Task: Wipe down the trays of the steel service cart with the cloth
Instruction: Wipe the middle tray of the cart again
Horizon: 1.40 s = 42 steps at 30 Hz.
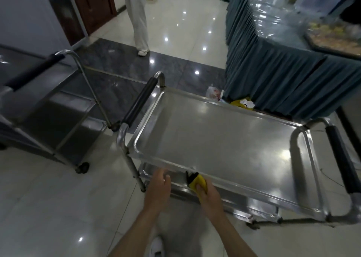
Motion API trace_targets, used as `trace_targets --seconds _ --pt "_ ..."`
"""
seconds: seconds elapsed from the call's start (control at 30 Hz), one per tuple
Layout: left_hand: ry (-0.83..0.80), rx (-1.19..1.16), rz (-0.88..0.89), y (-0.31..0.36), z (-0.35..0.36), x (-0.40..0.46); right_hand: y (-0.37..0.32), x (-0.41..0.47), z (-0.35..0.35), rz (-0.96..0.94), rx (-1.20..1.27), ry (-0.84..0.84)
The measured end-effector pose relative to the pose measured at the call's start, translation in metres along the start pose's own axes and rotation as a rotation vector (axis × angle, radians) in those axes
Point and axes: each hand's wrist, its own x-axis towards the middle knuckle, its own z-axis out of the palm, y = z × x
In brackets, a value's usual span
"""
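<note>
The steel service cart (224, 139) stands on the tiled floor (48, 208), its top tray (214, 137) bare. At the tray's near edge the right hand (210, 195) grips a yellow cloth (198, 182). The left hand (159, 188) seems loosely curled, holding nothing.

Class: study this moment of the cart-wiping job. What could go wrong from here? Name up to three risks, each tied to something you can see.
1. The steel service cart stands on wheels on glossy tile; a wiping push may roll it toward the second steel cart nearby.
2. The right hand has only a bunched grip on the yellow cloth, so it could wipe poorly or slip.
3. The left hand holds nothing, leaving the cart unsteadied.
</note>
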Motion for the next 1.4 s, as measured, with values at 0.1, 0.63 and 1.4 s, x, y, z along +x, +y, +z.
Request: trace_targets --seconds 0.1,0.63,1.4 --pt "-0.004 0.123 -0.031 -0.014 -0.015 -0.016 0.012 -0.023 -0.001 0.033 -0.006 -0.016" --pt "0.049 0.365 -0.047 -0.087 -0.079 -0.039 0.029 -0.063 0.040 0.014 -0.143 -0.032" --pt "0.753 -0.515 0.552 -0.244 0.027 0.238 0.275 0.143 0.270 -0.504 -0.607 0.350"
